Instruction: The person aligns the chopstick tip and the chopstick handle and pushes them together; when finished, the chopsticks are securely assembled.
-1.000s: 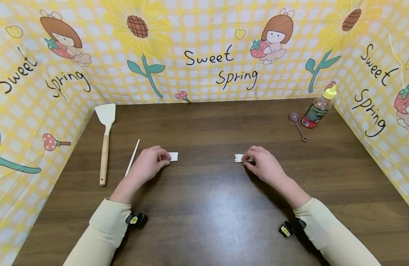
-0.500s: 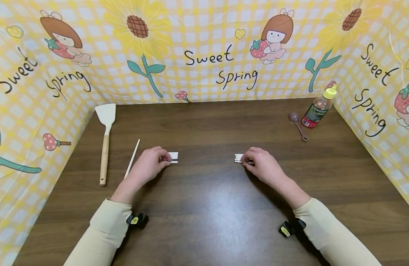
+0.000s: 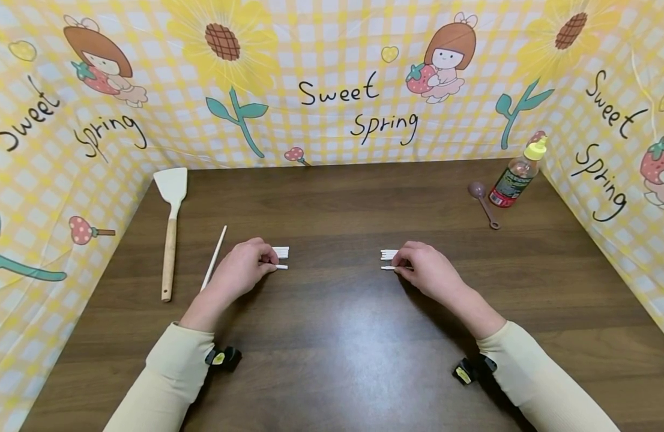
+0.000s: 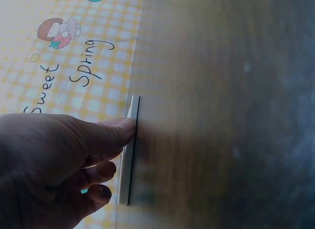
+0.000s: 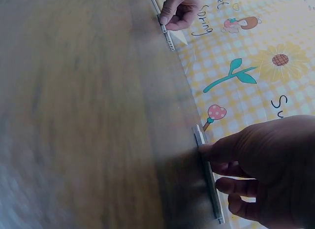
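Note:
In the head view, my left hand (image 3: pixel 245 265) lies over the right ends of a row of thin white sticks (image 3: pixel 281 252). Its thumb and finger pinch one white stick (image 3: pixel 282 267), set apart on the near side of the row. Opposite, my right hand (image 3: pixel 428 270) pinches another white stick (image 3: pixel 387 268), just in front of a second row of white sticks (image 3: pixel 388 254). Both pinched sticks lie at table level, and the hands cover most of their length. Each wrist view shows thumb and finger on the stick, other fingers loosely bent.
A longer white stick (image 3: pixel 214 258) lies slanted behind the left wrist. Farther left is a white spatula (image 3: pixel 171 234) with a wooden handle. A purple spoon (image 3: pixel 483 204) and a yellow-capped bottle (image 3: pixel 516 177) are at the back right. Patterned cloth (image 3: pixel 332 72) walls the table (image 3: pixel 332 204).
Both hands have drawn one stick each toward the person, so a gap now separates it from its row. The rows and other objects have stayed in place.

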A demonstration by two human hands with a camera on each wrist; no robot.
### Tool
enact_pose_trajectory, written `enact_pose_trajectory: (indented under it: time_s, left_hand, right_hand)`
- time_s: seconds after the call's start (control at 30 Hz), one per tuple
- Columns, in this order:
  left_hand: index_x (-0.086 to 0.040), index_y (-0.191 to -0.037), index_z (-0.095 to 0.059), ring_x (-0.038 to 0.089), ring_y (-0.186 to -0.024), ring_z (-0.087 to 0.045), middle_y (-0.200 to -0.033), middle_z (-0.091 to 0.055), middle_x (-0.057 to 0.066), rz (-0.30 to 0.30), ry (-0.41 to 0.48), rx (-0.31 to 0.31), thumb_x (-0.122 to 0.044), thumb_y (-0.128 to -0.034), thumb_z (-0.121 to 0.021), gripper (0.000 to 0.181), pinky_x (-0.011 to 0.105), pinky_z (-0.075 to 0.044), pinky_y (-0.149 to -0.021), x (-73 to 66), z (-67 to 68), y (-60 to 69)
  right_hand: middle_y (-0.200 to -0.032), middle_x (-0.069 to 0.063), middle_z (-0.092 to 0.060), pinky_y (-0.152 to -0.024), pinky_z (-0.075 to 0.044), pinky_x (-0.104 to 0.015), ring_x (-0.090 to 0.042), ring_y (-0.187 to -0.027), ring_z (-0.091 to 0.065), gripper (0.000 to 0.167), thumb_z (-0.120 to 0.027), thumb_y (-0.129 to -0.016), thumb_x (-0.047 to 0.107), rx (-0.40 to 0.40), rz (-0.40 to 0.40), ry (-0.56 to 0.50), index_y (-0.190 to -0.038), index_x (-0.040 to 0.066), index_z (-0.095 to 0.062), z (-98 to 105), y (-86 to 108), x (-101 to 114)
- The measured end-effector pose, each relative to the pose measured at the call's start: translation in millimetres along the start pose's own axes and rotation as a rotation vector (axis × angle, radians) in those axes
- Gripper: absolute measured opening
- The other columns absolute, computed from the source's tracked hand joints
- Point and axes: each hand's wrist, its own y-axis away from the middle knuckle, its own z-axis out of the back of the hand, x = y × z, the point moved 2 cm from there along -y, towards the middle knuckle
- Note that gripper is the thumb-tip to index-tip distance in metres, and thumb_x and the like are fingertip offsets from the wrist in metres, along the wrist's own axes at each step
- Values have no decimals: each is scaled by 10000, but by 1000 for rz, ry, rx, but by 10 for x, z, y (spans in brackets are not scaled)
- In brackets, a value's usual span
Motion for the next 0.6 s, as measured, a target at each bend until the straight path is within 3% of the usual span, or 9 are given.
enact_pose_trajectory:
  time_s: [0.27, 0.43, 0.6]
  left_hand:
    - [-126, -855, -697, 245, -909, -561, -932, -602, 14, -83, -61, -2, -86, -881, -785, 100, 424, -486, -811, -106, 13, 9]
    - [-147, -870, -661, 245, -878, -565, -918, -652, -8, -132, -80, -27, -115, -900, -771, 119, 439, -459, -773, -206, 19, 4]
    - [-168, -884, -643, 211, -814, -549, -857, -669, -55, -138, -98, -23, -150, -913, -759, 121, 420, -394, -755, -276, 7, 5]
  right_hand:
    - [-871, 12, -627, -719, -493, -407, -222, -832, -584, 82, -762, -864, 50, -26, 81, 68, -878, 102, -699, 6, 2, 22]
    - [-907, -22, -647, -748, -510, -405, -215, -837, -611, 81, -715, -902, 15, -63, 89, -12, -929, 69, -661, 8, -4, 66]
    - [-945, -53, -656, -759, -520, -393, -198, -834, -619, 103, -685, -924, -20, -44, 127, -96, -950, 53, -617, -8, -4, 113]
